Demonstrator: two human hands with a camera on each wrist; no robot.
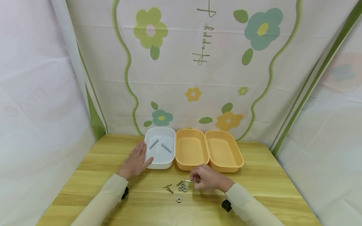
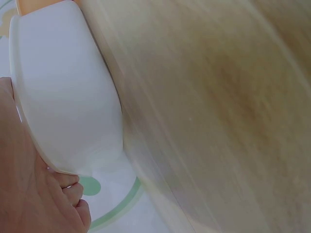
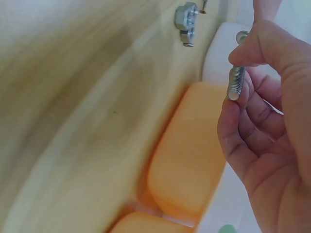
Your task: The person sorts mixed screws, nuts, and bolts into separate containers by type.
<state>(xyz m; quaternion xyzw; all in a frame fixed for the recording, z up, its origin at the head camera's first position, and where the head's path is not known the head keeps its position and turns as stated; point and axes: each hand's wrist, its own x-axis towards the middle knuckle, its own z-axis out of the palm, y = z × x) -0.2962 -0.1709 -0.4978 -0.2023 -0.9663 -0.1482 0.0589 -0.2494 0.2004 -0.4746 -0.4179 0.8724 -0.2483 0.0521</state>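
My left hand [image 1: 135,160] rests on the near left part of the white tray [image 1: 161,166], its fingers extended along the rim and the thumb at the front corner. Inside that tray lie two silver bolts [image 1: 166,148]. Between thumb and fingers, my right hand [image 1: 208,178] pinches a threaded metal bolt [image 3: 236,81], just in front of the middle orange tray [image 1: 186,167]. Left of it on the tabletop sit a cluster of hex nuts [image 1: 184,189], one separate nut [image 1: 179,199] and several small brass-coloured screws [image 1: 169,190].
A second orange tray [image 1: 230,169] stands at the right of the row, against the middle one. The wooden table [image 1: 113,207] ends at a printed cloth backdrop [image 1: 169,72], with cloth walls on both sides.
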